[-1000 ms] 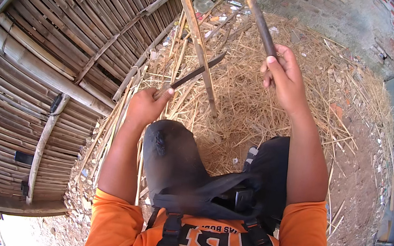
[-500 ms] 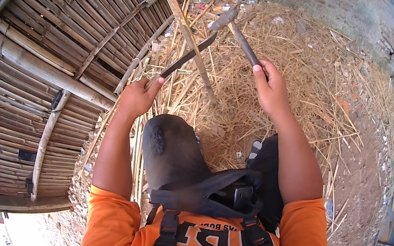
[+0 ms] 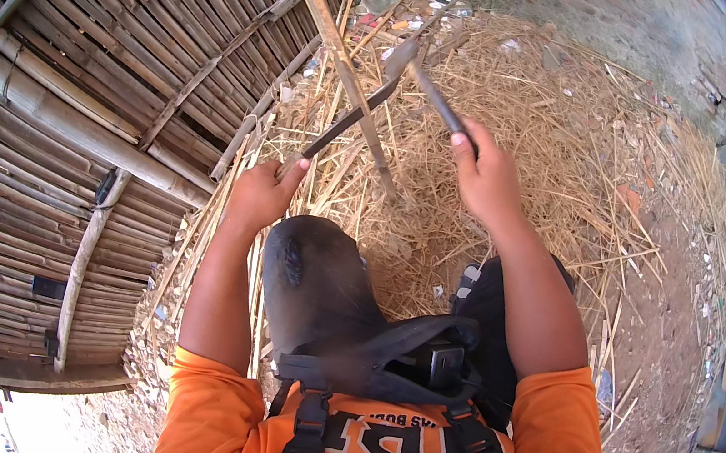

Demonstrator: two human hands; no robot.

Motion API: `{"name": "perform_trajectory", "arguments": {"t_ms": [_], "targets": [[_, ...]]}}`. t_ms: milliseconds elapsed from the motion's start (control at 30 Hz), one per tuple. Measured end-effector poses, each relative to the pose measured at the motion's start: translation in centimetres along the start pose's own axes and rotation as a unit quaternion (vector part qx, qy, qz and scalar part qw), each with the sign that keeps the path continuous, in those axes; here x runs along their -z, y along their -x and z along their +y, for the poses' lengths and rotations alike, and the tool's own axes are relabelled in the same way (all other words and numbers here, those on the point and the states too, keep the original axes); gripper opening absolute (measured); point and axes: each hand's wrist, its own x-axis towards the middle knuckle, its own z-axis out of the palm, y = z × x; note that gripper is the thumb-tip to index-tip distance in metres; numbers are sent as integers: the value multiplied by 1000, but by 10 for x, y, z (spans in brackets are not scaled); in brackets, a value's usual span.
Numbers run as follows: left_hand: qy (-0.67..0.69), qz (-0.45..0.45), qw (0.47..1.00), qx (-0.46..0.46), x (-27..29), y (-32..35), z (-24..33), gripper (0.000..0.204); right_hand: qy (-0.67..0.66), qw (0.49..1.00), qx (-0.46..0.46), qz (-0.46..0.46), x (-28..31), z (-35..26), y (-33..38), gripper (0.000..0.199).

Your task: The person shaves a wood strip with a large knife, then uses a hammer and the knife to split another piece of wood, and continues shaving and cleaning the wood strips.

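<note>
At upper centre of the frame, the left hand (image 3: 259,194) is gripping a dark blade (image 3: 349,119) against a bamboo strip (image 3: 343,64) while the right hand (image 3: 488,183), fingers closed on a hammer (image 3: 428,84), is striking it, with further aligned blows likely needed.

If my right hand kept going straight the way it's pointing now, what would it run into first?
Likely the slanted wooden stick. The right hand points up and to the left along its hammer, whose head already sits right beside that stick and the dark blade held by the left hand. Depth is hard to judge.
</note>
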Motion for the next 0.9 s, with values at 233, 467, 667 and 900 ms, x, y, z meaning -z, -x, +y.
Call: {"name": "perform_trajectory", "arguments": {"t_ms": [233,467,667,900], "targets": [[-5,-51,999,2,4,3,17,74,89,992,-28,-90,5,-7,-9,42],[-16,-39,999,-9,-3,5,12,72,6,1000,6,16,5,17,-8,41],[-6,-36,999,-21,-10,0,20,70,64,992,-50,-100,-3,6,-10,42],[-11,-61,998,-19,-24,0,14,75,52,987,-81,-132,-10,6,-6,45]]}}
